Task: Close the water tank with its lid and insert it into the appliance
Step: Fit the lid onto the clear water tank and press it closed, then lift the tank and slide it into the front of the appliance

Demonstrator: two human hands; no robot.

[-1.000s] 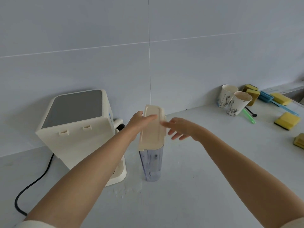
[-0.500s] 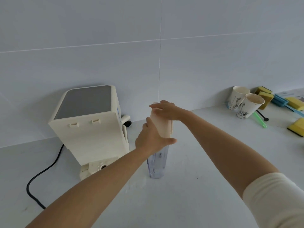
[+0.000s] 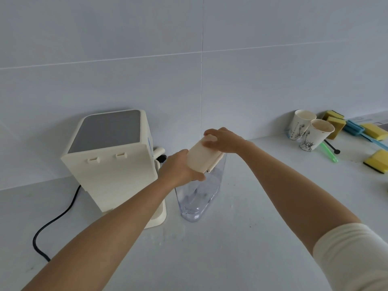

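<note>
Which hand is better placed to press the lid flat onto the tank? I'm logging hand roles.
Probably the right hand: it lies on top of the lid at its far, raised end, above the water tank. The left hand grips the near end from the side, suited to steadying.

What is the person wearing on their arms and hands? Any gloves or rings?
No gloves, and no rings or watch that I can see. The left hand and right hand are bare, and so are both forearms. The right arm has a cream-coloured sleeve pushed up near the elbow. The left arm shows no sleeve in this picture.
</note>
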